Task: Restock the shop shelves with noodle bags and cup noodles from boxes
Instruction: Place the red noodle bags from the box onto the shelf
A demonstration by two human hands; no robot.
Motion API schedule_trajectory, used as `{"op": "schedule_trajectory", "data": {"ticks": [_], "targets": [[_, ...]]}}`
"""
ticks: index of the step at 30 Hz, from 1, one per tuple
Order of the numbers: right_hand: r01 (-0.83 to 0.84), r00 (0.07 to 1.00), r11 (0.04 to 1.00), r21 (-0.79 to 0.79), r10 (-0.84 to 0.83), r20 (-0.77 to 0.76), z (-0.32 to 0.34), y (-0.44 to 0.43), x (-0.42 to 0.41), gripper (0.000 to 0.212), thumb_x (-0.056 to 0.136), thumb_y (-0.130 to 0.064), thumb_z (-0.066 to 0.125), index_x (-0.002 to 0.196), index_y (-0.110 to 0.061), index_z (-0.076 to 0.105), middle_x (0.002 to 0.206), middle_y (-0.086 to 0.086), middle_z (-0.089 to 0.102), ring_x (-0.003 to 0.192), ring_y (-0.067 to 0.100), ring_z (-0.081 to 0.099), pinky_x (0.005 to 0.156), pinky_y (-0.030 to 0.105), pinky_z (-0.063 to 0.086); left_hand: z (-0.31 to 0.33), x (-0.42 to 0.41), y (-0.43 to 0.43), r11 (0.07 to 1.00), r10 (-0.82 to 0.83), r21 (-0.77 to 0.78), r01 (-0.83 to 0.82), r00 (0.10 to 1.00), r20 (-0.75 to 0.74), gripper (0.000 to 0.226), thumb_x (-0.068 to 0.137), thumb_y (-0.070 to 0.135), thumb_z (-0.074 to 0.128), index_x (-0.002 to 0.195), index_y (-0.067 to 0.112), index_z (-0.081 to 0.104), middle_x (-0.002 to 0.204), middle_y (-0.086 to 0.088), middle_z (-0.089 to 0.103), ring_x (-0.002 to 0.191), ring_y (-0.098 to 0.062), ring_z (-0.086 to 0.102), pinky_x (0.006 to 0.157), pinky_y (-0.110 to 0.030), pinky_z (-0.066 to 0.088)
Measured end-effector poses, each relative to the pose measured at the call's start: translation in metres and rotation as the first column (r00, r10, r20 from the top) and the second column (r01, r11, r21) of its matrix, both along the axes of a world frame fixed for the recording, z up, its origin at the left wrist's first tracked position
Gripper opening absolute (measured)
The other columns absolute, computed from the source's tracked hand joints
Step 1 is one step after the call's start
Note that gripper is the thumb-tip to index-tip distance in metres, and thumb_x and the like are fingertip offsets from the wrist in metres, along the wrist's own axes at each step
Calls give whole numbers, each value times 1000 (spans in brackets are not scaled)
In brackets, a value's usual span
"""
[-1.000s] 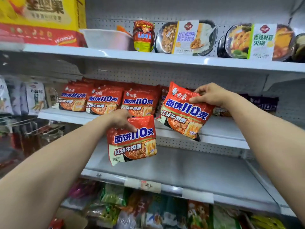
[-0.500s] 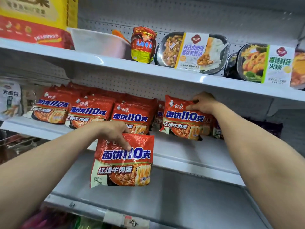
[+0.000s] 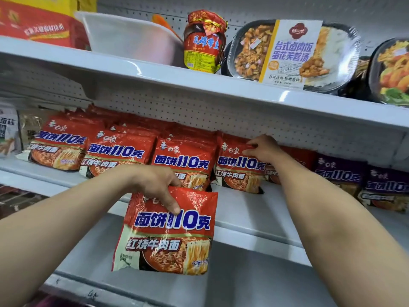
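Observation:
My left hand (image 3: 155, 185) pinches the top edge of a red noodle bag (image 3: 166, 235) that hangs in front of the middle shelf's edge. My right hand (image 3: 263, 149) grips the top of a second red noodle bag (image 3: 239, 171), which stands on the middle shelf (image 3: 243, 209) at the right end of a row of red noodle bags (image 3: 119, 151). More red bags are stacked behind that row.
Purple noodle bags (image 3: 363, 182) stand to the right of my right hand. The upper shelf (image 3: 155, 74) carries a red jar (image 3: 204, 43), a white tub (image 3: 130, 36), boxed rice meals (image 3: 290, 54) and a red-yellow carton (image 3: 39, 25). A bare grey lower shelf (image 3: 221, 280) lies below.
My right hand carried its red bag up and back onto the middle shelf and stood it at the row's right end. My left hand still holds its bag; the view moved closer.

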State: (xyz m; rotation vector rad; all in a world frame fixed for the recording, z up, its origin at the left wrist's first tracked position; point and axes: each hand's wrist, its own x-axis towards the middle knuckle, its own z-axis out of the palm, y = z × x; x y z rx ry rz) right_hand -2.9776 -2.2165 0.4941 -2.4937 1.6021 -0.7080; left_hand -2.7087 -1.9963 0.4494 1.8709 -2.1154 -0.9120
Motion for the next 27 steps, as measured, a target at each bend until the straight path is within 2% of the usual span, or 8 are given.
{"op": "schedule_trajectory", "data": {"ticks": [3,7,11,15,20,25,27], "targets": [[29,1000,999,-42,-30,-6,-2,-11,5,37,84,-38,77,117,-23,72,113,3,73,95,20,67,96,39,52,-2,5,-4,1000,-10,16,10,1000,-12,42,71,29,85,109,19,69,95,3,77,88,-17,74,87,-39,59],[93,996,992,-84,-94,-8,-8,-29,9,38,81,-46,78,113,-29,73,115,2,71,102,24,66,98,45,53,-3,11,-5,999,6,35,-5,1000,-16,46,70,31,86,110,19,68,98,2,76,90,-19,74,89,-43,58],[172,985,976,-133,-170,28,-16,-41,14,36,81,-44,78,113,-30,73,120,6,68,106,27,64,100,44,51,-4,13,-5,998,26,50,-25,999,-19,45,70,31,86,110,21,68,99,2,76,92,-19,73,90,-44,57],[170,985,971,-167,-162,61,-20,-38,20,30,87,-33,76,114,-23,74,118,5,70,97,23,65,94,35,49,-4,13,-4,998,44,49,-43,999,-18,48,69,33,87,112,22,67,100,3,76,92,-18,73,90,-42,57],[195,981,956,-220,-188,53,-25,-35,23,28,85,-38,76,111,-26,74,118,5,70,107,29,63,94,40,51,-2,6,-4,998,50,44,-49,999,-14,47,72,31,86,113,21,68,101,3,76,92,-17,73,90,-40,57],[169,985,963,-211,-156,77,-21,-21,16,43,85,-42,75,123,-22,68,124,9,67,109,29,63,94,39,51,8,-7,-3,999,41,36,-41,999,-13,48,73,28,85,117,19,67,102,3,76,93,-16,73,89,-37,57],[155,985,969,-192,-137,102,-21,-13,9,48,87,-42,74,128,-20,65,129,9,65,113,29,62,96,37,50,14,-17,-6,999,25,38,-25,1000,-11,49,72,29,85,116,18,67,102,1,76,93,-18,73,90,-40,57]]}}
